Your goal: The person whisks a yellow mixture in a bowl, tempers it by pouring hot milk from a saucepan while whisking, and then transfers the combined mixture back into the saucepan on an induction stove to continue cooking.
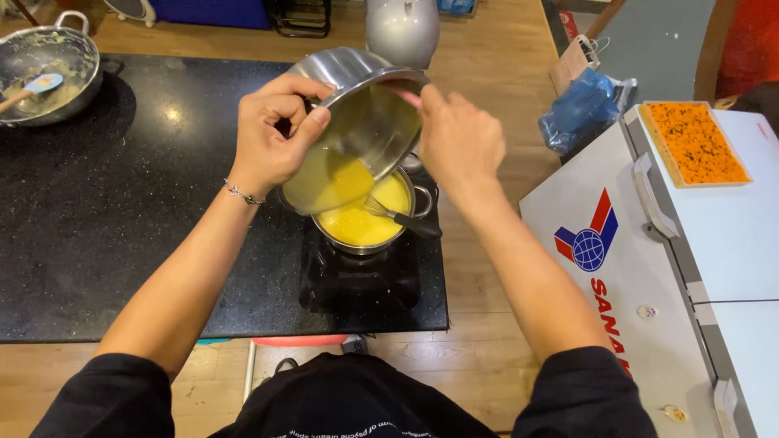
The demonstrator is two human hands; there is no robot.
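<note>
Landmark: a small steel pot (369, 223) of yellow liquid, set on a black burner on the dark worktop (122, 227).
Tilted bowl: a steel mixing bowl (357, 126) is held just above the pot, tipped so its yellow batter sits at the lower rim.
Left hand (272, 134): fingers are closed around the bowl's rim (thumb on the inside edge).
Right hand (458, 138): placed at the bowl's far rim, above the pot; its grip cannot be told.
Whisk (402, 217): rested in the pot, handle over the pot's right edge.
Used pan (45, 73): well left of the pot, a spatula inside.
</note>
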